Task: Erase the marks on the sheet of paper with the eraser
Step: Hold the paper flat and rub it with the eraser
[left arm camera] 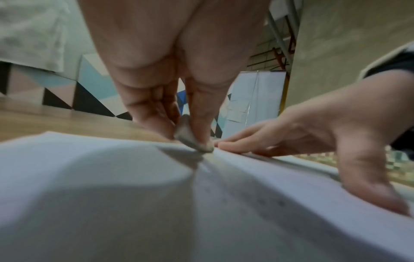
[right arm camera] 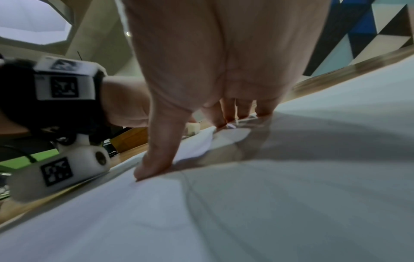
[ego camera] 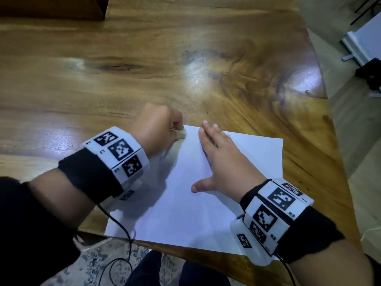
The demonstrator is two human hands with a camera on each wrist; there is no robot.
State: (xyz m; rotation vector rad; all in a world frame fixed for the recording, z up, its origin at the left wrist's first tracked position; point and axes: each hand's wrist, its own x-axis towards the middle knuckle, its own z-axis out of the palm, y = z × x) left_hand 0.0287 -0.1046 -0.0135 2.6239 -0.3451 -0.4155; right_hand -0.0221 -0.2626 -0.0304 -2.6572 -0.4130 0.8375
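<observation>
Now my left hand [ego camera: 156,129] pinches the small off-white rubber eraser [ego camera: 181,134] between thumb and fingers, its grey, worn tip on the far left corner of the white sheet of paper [ego camera: 185,203] — near the front edge of the glossy brown wooden table [ego camera: 144,69]. My right hand [ego camera: 222,162] lies flat on the sheet, fingers straight, thumb spread. Black-and-white square-patterned wristbands [ego camera: 121,151] carry tiny letters — too blurred to read.

paper [ego camera: 185,203] on table [ego camera: 103,79], eraser [ego camera: 181,134] at its far-left corner
</observation>
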